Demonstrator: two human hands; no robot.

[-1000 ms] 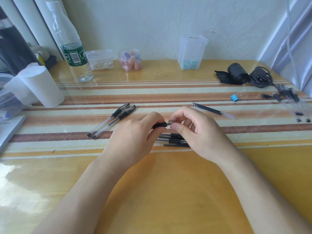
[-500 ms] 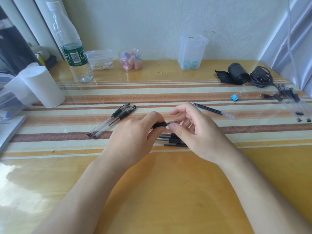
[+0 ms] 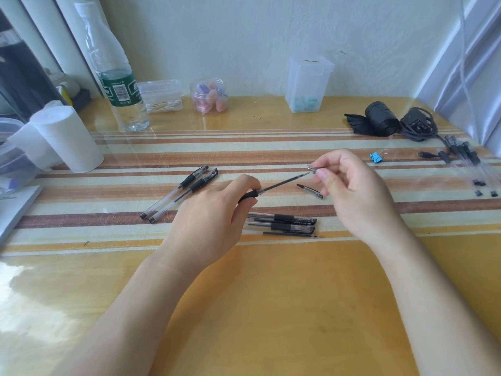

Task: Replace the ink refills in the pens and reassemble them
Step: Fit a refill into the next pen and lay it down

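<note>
1. The yellow wooden surface, crossed by a brown-and-cream striped band, carries everything.
2. A clear plastic water bottle with a green label stands at the back left, near a white paper roll.
3. The left hand has its grip clenched round a pen barrel with a black rubber sleeve, held over the striped band at the middle of the surface.
4. The right hand is raised a little to the right. Its grip is a thumb-and-forefinger pinch on a small silver metal pen tip, apart from the barrel.
5. Two capped clear pens with black sleeves lie side by side, left of the left hand.
6. Two more clear pens lie between the hands at the band's near edge, with a loose thin black refill just beside them.
7. A thin black ink refill sticks out of the held barrel, its point aimed at the right hand's thumb. It is close to the metal tip but not touching it.
8. A blue binder clip lies beyond the right hand.
</note>
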